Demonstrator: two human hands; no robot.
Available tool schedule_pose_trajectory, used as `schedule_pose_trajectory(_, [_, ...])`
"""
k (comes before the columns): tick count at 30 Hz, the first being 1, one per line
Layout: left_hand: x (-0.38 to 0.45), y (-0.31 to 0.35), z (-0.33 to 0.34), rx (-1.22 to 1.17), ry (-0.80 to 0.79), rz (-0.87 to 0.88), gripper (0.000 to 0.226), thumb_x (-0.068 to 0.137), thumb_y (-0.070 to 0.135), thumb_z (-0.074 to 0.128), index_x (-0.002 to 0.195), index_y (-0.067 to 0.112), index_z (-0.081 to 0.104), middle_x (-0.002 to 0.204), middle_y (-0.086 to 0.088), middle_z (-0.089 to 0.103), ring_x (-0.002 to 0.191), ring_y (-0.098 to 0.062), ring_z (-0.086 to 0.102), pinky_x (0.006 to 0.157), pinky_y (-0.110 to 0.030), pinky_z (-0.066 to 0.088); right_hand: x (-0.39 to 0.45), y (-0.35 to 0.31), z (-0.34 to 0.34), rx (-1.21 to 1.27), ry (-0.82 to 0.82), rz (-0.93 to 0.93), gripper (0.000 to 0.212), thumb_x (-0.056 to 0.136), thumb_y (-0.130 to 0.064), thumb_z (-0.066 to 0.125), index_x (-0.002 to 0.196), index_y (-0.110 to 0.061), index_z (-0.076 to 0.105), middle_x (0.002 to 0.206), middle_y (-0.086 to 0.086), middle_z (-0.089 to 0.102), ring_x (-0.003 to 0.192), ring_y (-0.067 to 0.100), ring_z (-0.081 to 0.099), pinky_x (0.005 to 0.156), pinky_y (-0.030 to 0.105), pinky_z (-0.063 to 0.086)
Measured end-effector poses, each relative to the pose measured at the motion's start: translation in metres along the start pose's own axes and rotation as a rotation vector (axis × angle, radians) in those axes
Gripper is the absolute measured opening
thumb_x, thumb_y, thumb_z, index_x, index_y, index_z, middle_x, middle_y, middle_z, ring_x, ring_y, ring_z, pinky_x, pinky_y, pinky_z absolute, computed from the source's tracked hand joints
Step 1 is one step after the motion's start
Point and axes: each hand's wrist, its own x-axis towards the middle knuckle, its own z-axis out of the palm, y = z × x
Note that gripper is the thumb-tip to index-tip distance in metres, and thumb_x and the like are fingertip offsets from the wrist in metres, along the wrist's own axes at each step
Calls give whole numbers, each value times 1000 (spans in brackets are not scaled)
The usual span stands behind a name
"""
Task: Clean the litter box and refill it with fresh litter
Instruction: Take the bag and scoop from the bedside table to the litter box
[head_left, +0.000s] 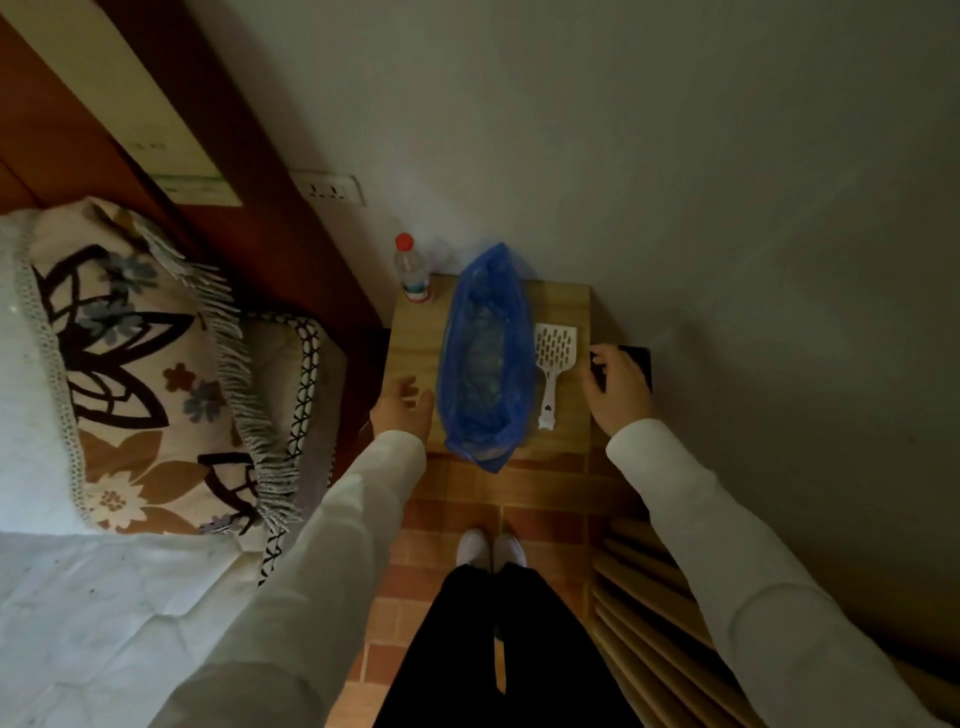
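Head view: right hand (618, 389) grips dark object (636, 364); left hand (402, 408) open beside blue bag (485, 358).

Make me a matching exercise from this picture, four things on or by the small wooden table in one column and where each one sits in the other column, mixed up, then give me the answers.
Things
1. blue plastic bag
2. white litter scoop
3. bottle with red cap
4. dark flat object

Places
A. far left corner of the table
B. under the right hand, at the table's right edge
C. middle of the table, mouth open
D. lying flat just right of the bag

Pairs: 1-C, 2-D, 3-A, 4-B
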Motion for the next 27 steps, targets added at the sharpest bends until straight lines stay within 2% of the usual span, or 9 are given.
schedule_pose_trajectory(7, [60, -56, 71, -73, -153, -311, 62, 81, 32, 70, 131, 9, 43, 127, -12, 55, 110, -31, 56, 82, -33, 46, 72, 58, 81, -20, -62, 168, 30, 91, -32, 54, 118, -19, 51, 117, 7, 59, 103, 25, 60, 83, 43, 55])
schedule_pose_trajectory(10, [79, -86, 98, -39, -128, -375, 69, 76, 45, 72, 129, 8, 46, 125, -14, 56, 108, -33, 57, 77, -34, 46, 91, 78, 116, 13, -73, 230, 28, 93, -31, 53, 119, -21, 52, 114, 6, 62, 98, 26, 65, 79, 46, 58])
schedule_pose_trajectory(13, [96, -109, 121, 3, -98, -436, 76, 71, 58, 69, 122, 6, 50, 117, -14, 57, 102, -31, 58, 73, -34, 46, 105, 100, 150, 13, -81, 251, 34, 93, -23, 56, 125, -19, 47, 119, 8, 61, 105, 28, 63, 88, 47, 54])
schedule_pose_trajectory(15, [104, -119, 132, 10, -126, -459, 73, 70, 59, 70, 115, 4, 53, 100, -8, 58, 89, -27, 57, 70, -32, 43, 115, 115, 169, -12, -84, 274, 39, 91, -25, 59, 125, -11, 48, 119, 14, 59, 108, 33, 60, 91, 44, 51])
schedule_pose_trajectory(17, [113, -129, 142, 40, -144, -465, 69, 71, 57, 71, 111, 2, 56, 99, -9, 62, 86, -27, 58, 68, -31, 43, 126, 128, 186, -52, -81, 294, 43, 89, -27, 61, 123, -3, 50, 121, 19, 56, 108, 35, 56, 89, 44, 48])
schedule_pose_trajectory(20, [120, -138, 151, 68, -115, -428, 52, 80, 42, 68, 116, 6, 56, 113, -11, 62, 102, -31, 60, 70, -31, 42, 131, 129, 197, 77, -3, 398, 27, 90, -18, 62, 115, -16, 55, 98, 2, 58, 83, 15, 58, 63, 27, 42])
schedule_pose_trajectory(22, [124, -142, 154, 43, -100, -421, 38, 84, 33, 64, 113, 9, 61, 111, -12, 65, 98, -31, 61, 71, -31, 44, 136, 133, 205, 188, 27, 464, 21, 91, -17, 61, 111, -19, 54, 88, -5, 53, 68, 6, 49, 54, 17, 33])
schedule_pose_trajectory(24, [125, -143, 154, -10, -88, -410, 27, 85, 29, 60, 103, 10, 64, 103, -14, 67, 87, -30, 61, 71, -31, 46, 139, 133, 210, 304, 27, 525, 14, 94, -26, 58, 104, -18, 53, 86, -3, 54, 68, 7, 50, 53, 19, 35])
schedule_pose_trajectory(27, [121, -139, 149, -65, -48, -379, 18, 87, 28, 58, 90, 10, 61, 89, -14, 63, 77, -27, 55, 68, -33, 45, 145, 131, 211, 392, 76, 559, 13, 87, -38, 61, 89, -25, 58, 87, 2, 63, 80, 23, 64, 71, 37, 54])
